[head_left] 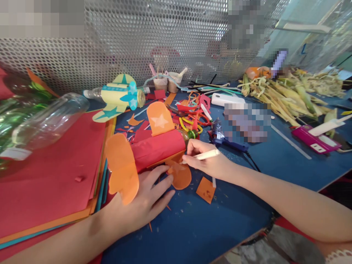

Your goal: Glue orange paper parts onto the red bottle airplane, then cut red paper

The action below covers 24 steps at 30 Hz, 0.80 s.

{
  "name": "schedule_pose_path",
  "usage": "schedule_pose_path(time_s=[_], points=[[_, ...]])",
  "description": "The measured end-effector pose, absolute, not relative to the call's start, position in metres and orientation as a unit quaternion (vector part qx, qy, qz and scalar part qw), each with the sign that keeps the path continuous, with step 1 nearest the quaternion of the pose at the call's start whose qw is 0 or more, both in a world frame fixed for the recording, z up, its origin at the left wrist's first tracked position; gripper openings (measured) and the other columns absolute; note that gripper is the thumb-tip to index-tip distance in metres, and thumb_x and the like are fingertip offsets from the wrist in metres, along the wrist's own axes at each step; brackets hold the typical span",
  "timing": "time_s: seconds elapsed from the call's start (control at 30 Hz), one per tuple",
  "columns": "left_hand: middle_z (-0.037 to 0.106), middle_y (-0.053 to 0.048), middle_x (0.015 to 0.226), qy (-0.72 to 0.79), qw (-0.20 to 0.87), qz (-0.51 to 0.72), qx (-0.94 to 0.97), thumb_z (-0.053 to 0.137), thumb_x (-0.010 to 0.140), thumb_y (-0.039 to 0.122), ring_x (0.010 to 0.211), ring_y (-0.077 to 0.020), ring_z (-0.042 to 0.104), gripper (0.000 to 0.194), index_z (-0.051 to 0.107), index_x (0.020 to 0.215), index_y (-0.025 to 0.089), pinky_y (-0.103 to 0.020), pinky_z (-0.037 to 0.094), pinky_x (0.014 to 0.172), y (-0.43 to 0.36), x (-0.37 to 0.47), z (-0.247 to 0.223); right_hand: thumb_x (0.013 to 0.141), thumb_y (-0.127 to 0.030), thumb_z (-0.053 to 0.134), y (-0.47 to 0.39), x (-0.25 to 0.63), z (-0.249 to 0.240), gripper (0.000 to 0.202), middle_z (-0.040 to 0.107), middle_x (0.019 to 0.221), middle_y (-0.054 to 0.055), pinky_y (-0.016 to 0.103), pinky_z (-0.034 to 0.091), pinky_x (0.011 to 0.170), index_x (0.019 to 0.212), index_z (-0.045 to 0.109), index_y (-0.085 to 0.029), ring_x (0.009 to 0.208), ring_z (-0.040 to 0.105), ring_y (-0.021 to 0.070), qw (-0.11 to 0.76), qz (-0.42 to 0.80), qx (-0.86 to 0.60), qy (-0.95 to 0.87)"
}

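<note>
A bottle wrapped in red paper [159,146] lies on the blue table, with orange paper pieces at its left end and sides. My right hand [209,161] is closed around a white pen [207,154], its tip at the star on the lower orange wing [180,176]. My left hand [151,192] rests spread beside the bottle, its fingertips at that wing's left edge. A pale star marks the upper orange wing [159,118]. Just right of the lower wing lies a small orange square [205,190].
Stacked coloured paper [49,176] and clear bottles [52,121] fill the left. Behind are a yellow paper-wrapped bottle [118,94], paper scraps, scissors and two cups [166,83]. A blue glue gun [231,144], white device [227,99], magenta box [316,139] and dried husks [291,95] lie rightward.
</note>
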<state>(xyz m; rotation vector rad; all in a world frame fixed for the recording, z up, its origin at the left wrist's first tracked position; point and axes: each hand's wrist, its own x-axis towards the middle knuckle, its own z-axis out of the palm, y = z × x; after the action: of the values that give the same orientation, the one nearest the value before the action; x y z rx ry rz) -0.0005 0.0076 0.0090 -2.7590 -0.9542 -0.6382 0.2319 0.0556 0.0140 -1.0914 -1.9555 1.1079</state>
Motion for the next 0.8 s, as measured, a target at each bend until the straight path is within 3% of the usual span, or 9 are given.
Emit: schedule_pose_path(time_s=[0.8], points=[[0.067,-0.013,0.110,-0.306,0.080,-0.223,-0.922,0.047,0.094,0.026,0.083,-0.0238,0.071,0.025,0.066,0.105,0.015,-0.039,0.061,0.069,0.0082,0.0015,0.0090,0.085,-0.030,0.059,0.0546,0.2307,0.0151,0.023,0.051,0.061,-0.006,0.020,0.031,0.048,0.073,0.042,-0.021,0.051,0.041,0.0081,0.313,0.401,-0.427,-0.747]])
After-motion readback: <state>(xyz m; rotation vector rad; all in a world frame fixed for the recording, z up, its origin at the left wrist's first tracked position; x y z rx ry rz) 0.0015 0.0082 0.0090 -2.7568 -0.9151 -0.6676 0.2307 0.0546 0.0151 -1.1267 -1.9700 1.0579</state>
